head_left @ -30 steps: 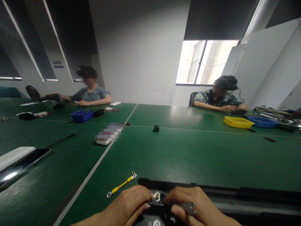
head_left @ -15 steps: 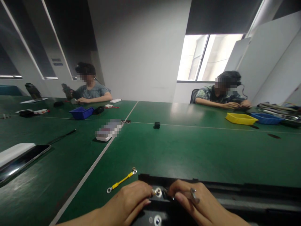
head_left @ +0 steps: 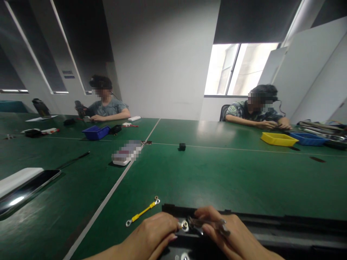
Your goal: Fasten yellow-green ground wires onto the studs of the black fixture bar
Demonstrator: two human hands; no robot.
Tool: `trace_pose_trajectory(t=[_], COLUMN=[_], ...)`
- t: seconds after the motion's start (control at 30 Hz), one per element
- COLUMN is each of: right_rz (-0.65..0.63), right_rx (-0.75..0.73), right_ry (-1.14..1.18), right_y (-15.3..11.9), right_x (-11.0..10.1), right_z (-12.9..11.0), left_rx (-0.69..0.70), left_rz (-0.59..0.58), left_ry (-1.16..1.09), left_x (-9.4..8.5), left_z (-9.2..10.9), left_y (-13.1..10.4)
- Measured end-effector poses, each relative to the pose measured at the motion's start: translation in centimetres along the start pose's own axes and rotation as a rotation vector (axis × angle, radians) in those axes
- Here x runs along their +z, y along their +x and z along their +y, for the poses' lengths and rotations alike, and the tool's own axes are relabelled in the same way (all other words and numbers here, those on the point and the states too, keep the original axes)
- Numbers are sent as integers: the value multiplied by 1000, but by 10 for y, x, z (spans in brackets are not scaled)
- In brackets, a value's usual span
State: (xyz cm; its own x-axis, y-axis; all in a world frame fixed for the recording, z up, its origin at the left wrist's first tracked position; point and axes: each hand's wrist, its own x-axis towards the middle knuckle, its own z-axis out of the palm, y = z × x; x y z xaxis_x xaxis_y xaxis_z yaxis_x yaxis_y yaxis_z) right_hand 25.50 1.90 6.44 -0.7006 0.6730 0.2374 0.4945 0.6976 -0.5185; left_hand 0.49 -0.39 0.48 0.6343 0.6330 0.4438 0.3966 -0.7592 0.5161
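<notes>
My right hand (head_left: 233,231) is closed around a small metal wrench (head_left: 208,224). One open-jawed end of the wrench sticks out past the fingers, and its other end reaches close to a brass-coloured nut (head_left: 185,224) on a black metal frame (head_left: 211,210). Beside that nut, my left hand (head_left: 157,231) has its fingertips pinched together, and a bit of something yellowish shows at their tips. What they hold is mostly hidden. A short yellow cable (head_left: 143,211) with a ring terminal at each end lies on the green table, left of the frame.
Near the yellow cable's far end sits a small nut (head_left: 156,198). Phones (head_left: 29,187) lie at the left, and a white device (head_left: 126,153) lies farther back. Across the table (head_left: 230,173) are a black cube (head_left: 182,147), blue and yellow trays (head_left: 279,139), and two seated people.
The wrench in my right hand has turned, so more of its shaft shows between the fingers. My left hand keeps its pinch beside the nut. The whole view has shifted slightly.
</notes>
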Motion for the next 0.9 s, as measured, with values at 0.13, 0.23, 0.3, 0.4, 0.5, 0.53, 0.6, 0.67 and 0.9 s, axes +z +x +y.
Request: trace_pose_trajectory(t=[0.13, 0.23, 0.3, 0.4, 0.5, 0.53, 0.6, 0.67, 0.9], right_rz=[72, 85, 88, 86, 56, 40, 15, -2, -32], right_rx=[-16, -37, -33, -18, 2, 2, 0, -1, 23], right_ry=[-16, -12, -15, -24, -19, -11, 3, 20, 72], right_y=[0, 0, 0, -1, -1, 0, 0, 1, 1], right_x=[1, 0, -1, -2, 0, 1, 2, 4, 5], right_z=[1, -1, -4, -5, -3, -2, 1, 4, 7], left_rx=[-3, -12, -21, -36, -35, -39, -48, -40, -68], left_rz=[-3, -6, -12, -28, -24, -22, -26, -25, -38], left_ry=[5, 2, 0, -1, -3, 0, 9, 17, 28], left_x=[0, -1, -3, -6, -7, -8, -8, -10, -11], left_z=[-1, 1, 3, 7, 9, 9, 10, 11, 16], left_y=[0, 0, 1, 3, 4, 4, 4, 4, 6])
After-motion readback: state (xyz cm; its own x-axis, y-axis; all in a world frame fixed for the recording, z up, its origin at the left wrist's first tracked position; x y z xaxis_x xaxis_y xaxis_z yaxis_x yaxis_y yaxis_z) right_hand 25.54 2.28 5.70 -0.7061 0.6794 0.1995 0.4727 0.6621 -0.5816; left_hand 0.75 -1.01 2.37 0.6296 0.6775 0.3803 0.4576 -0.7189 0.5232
